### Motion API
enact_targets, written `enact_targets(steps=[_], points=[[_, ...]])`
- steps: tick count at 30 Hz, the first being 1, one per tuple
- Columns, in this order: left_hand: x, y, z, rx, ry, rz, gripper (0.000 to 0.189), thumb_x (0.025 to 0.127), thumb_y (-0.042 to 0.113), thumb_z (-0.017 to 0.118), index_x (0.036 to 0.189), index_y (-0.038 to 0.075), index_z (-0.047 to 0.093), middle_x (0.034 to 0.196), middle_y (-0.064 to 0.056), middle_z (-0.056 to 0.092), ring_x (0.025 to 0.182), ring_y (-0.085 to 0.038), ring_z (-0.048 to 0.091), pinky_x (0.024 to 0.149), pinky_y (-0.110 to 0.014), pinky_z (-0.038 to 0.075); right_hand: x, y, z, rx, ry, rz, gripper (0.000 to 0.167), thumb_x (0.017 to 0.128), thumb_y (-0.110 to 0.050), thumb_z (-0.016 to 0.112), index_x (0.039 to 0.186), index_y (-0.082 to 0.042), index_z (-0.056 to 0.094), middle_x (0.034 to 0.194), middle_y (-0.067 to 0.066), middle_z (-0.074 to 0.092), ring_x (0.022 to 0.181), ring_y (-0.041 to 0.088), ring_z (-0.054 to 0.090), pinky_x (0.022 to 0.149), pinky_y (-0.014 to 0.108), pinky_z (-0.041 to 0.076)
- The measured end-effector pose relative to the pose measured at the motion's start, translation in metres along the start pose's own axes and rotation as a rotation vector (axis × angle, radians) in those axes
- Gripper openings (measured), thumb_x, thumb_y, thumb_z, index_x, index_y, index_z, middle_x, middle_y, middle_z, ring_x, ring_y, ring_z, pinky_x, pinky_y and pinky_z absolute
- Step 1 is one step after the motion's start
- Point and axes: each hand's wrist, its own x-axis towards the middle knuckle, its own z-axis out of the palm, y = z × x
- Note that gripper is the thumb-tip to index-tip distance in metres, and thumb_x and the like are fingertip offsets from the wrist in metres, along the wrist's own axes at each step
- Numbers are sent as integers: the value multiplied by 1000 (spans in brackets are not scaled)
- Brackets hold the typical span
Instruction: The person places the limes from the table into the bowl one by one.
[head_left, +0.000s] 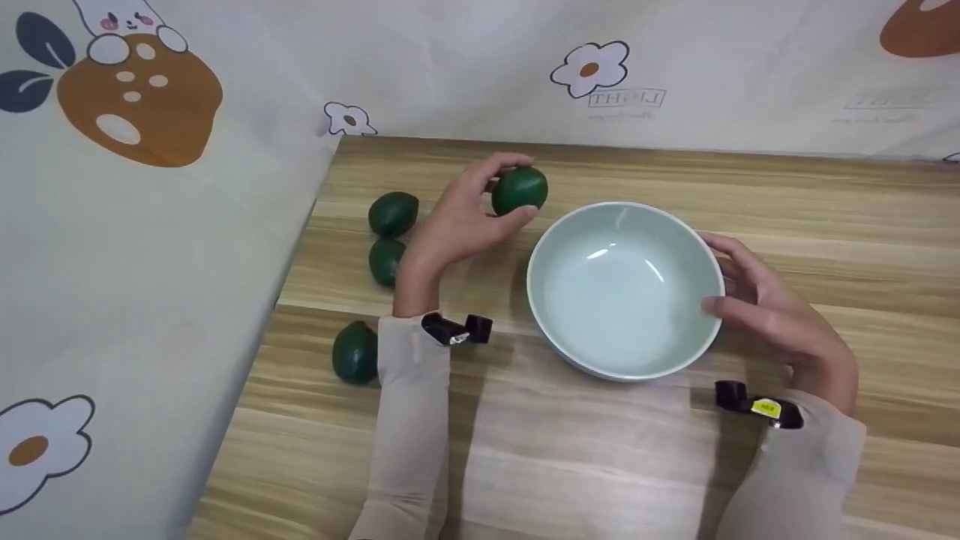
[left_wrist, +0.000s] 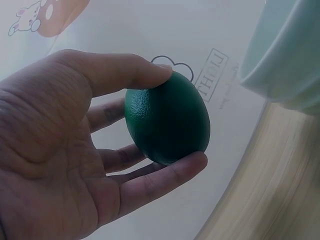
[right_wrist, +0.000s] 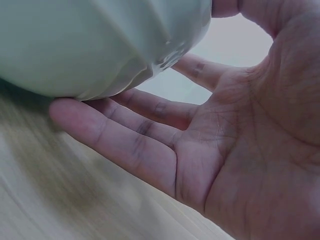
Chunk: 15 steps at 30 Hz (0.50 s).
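Observation:
My left hand (head_left: 461, 221) holds a dark green lime (head_left: 520, 190) between thumb and fingertips, left of the bowl's far rim. In the left wrist view the lime (left_wrist: 170, 120) has a smooth, faintly pebbled skin. A pale green bowl (head_left: 626, 292) stands to the right, and nothing lies inside it. My right hand (head_left: 787, 322) grips the bowl's right side, thumb over the rim and fingers against the outside. The right wrist view has those fingers (right_wrist: 125, 142) under the ribbed bowl wall (right_wrist: 100, 45).
Two more limes (head_left: 393, 214) lie close together left of my left wrist. Another lime (head_left: 355, 352) sits nearer, partly behind the left sleeve (head_left: 412, 405). The wooden table (head_left: 570, 450) meets a patterned sheet (head_left: 465, 67) at its back and left edges.

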Motion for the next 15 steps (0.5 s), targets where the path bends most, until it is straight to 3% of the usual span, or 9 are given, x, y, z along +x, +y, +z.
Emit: enact_targets(steps=[15], points=[[2,2,0,-33,-21,45,57,96,26,78,149,25,55,149,-3,58,133,-26,57,108,-40,55,0,0,-1,12,-5,9,73,96,9,60,162,-12,37,148,3,60,125,12,67,93,24,60]])
